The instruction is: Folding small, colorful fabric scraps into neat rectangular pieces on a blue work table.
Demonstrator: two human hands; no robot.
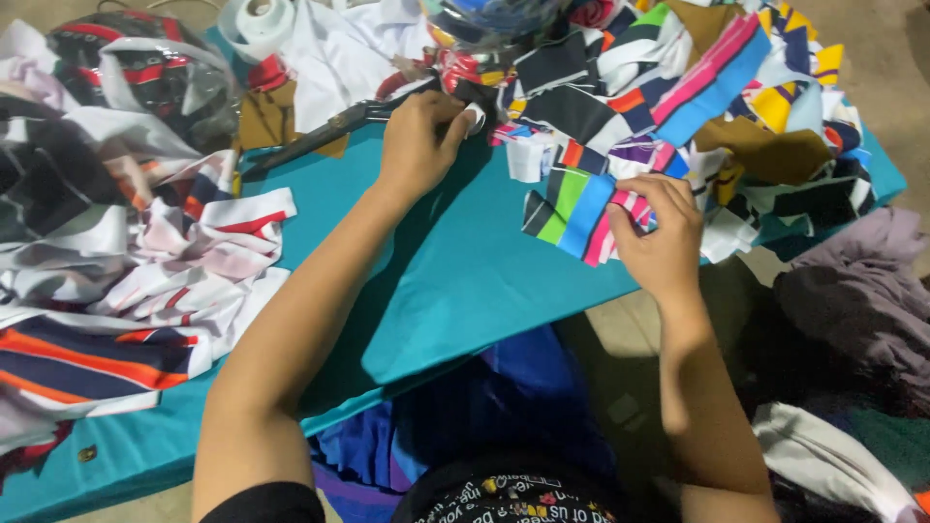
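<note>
Left hand [418, 145] pinches a small white-edged scrap beside the black scissors [329, 131]; right hand [664, 237] has fingers closed on the striped fabric strip [581, 208], lying flat on the teal desk [455, 281] at the pile's edge. To do it well, I'd keep the strip flat and taut, stripes aligned, and hold it near the edge. Scissor handles are hidden behind the left hand; the scrap pile [697, 87] is cut off at the top.
</note>
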